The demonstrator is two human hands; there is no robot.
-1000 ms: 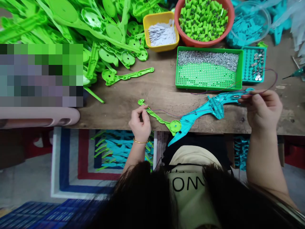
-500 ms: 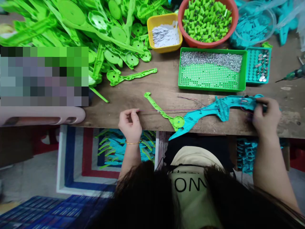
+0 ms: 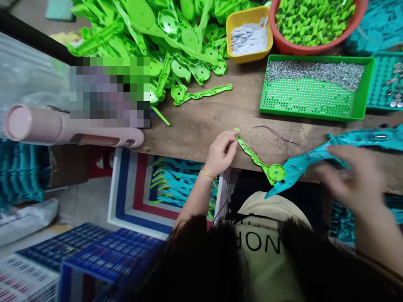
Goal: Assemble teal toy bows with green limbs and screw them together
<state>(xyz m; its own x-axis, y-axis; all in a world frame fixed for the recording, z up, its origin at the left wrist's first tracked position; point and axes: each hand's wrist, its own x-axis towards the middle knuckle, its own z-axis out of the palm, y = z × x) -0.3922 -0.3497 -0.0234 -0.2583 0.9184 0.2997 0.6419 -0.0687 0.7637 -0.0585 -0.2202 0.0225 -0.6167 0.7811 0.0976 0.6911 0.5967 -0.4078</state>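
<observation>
A blue curved plastic part, shaped like a toy bow or gun half, lies on the table's front edge, its pointed tip sticking out over it. Joined at the round disc is a slim green plastic arm. My left hand has its fingertips pinched at the arm's upper end; what is between them is too small to make out. Thin dark red wires trail over the wood and onto the blue part. Smeared by motion, my right hand is over the middle of the blue part.
Behind stand a green perforated tray of small metal pieces, a yellow bowl of white strips and a red bowl of green pieces. Green plastic parts are heaped back left. A pink bottle-like object is at left, with a striped box below.
My view has turned left. My left hand has come to the green arm's end, and the taut wire no longer shows. My right hand has left the blue part's far end and moved left.
</observation>
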